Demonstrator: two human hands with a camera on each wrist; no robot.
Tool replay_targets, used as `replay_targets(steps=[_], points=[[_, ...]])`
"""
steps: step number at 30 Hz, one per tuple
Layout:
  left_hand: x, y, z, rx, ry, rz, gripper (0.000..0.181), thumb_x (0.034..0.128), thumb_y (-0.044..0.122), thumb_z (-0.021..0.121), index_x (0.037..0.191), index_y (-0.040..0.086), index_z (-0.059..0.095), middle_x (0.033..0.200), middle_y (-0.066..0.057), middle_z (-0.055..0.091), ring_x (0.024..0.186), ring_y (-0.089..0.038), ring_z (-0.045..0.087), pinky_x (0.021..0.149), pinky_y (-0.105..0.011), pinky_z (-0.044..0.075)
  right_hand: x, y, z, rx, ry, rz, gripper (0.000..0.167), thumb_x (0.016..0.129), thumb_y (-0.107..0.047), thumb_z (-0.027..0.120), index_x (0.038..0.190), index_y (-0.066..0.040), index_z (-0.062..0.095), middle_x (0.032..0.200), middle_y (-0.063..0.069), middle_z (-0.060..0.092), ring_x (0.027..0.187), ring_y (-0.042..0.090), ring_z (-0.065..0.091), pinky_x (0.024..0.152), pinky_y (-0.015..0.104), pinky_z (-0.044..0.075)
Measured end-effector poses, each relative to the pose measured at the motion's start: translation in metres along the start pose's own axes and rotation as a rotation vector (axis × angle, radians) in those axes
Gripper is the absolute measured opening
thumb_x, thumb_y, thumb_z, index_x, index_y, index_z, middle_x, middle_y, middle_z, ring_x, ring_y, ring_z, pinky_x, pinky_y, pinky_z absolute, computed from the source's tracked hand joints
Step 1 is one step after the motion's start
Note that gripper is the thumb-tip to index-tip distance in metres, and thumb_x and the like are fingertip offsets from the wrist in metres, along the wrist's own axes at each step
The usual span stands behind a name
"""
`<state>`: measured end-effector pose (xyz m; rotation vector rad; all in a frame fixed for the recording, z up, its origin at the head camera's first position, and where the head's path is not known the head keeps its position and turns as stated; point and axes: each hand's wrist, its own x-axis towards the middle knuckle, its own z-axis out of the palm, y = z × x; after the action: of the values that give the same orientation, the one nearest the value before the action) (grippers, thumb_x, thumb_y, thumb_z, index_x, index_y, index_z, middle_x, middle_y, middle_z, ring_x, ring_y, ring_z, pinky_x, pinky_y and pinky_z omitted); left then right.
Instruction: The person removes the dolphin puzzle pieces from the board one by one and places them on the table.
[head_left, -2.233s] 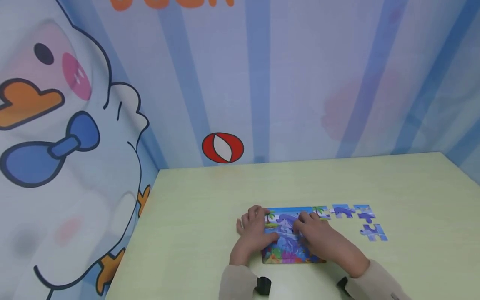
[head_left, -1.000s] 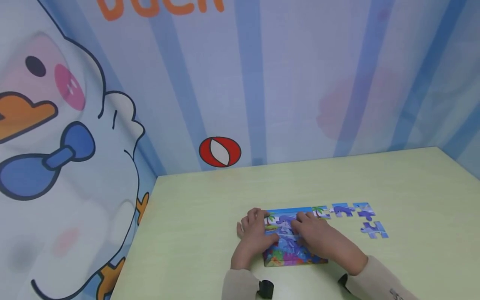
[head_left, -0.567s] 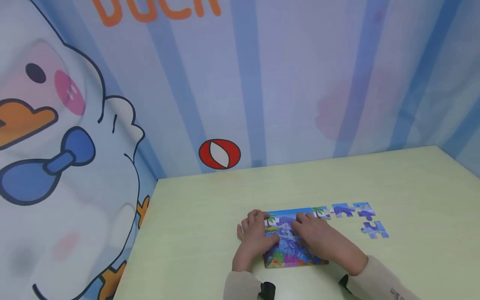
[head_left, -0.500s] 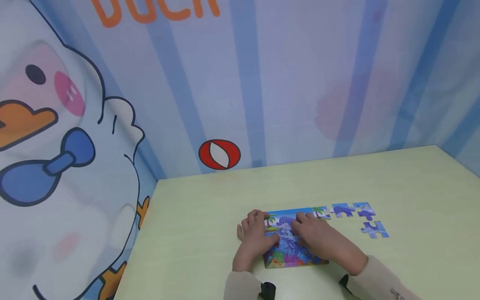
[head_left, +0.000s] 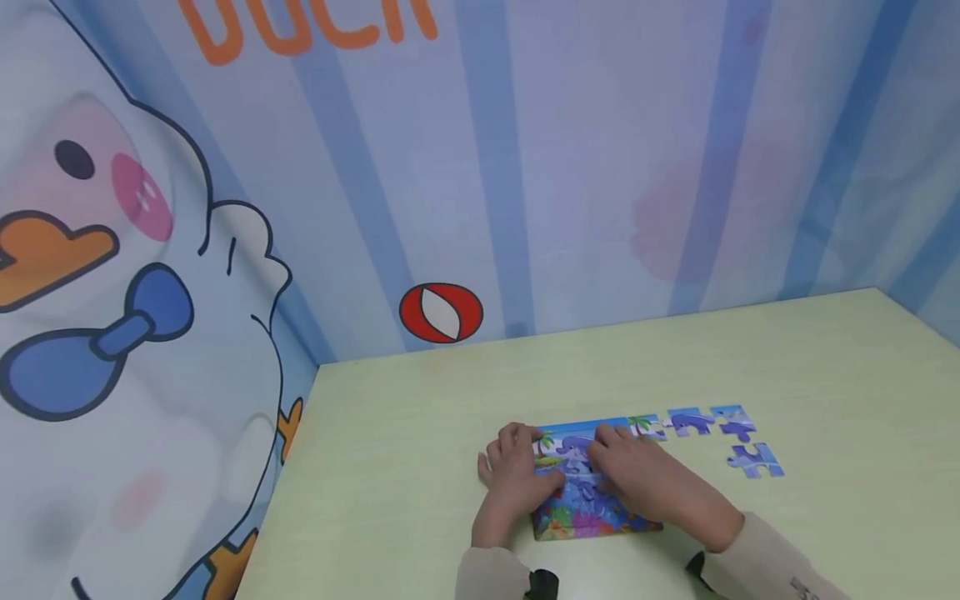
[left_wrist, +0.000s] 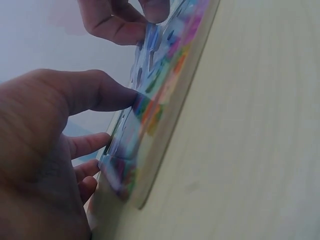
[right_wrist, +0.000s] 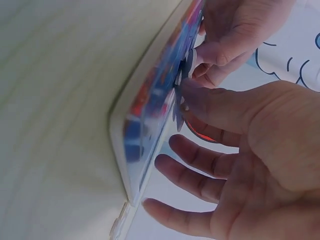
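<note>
A dolphin-and-reef jigsaw puzzle board lies flat on the table, partly covered by both hands. My left hand rests at its left side, with the thumb on the picture and the other fingertips along the far left edge. On the board's right half, my right hand pinches a puzzle piece between thumb and forefinger, low against the picture. Its remaining fingers are spread and loosely bent in the right wrist view. That piece's printed face is mostly hidden.
A palm-tree piece lies at the board's upper right corner. Farther right are a dolphin piece, a piece with a knob pointing down and a purple-blue piece. A printed duck curtain stands behind the pale table.
The head view has tilted up slightly, so more of the curtain lettering shows. Both hands keep nearly the same place on the board, and the loose pieces lie as before.
</note>
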<state>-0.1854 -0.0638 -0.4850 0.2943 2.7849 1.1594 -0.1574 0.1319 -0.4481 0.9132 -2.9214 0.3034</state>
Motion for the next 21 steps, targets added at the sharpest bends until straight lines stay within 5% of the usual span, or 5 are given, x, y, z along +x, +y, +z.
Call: replay_targets(steps=[21], points=[[-0.0019, 0.0028, -0.002, 0.014, -0.017, -0.009, 0.055, 0.0817, 0.022, 0.076, 0.129, 0.009, 0.052, 0.144, -0.016, 0.033, 0.131, -0.043, 0.027, 0.111, -0.07, 0.005, -0.0032, 0.0015, 0.0033, -0.002, 0.015, -0.021, 0.029, 0.086, -0.009, 0.081, 0.08, -0.014, 0.052, 0.088, -0.001, 0.04, 0.077, 0.018, 0.035, 0.062, 0.037, 0.036]])
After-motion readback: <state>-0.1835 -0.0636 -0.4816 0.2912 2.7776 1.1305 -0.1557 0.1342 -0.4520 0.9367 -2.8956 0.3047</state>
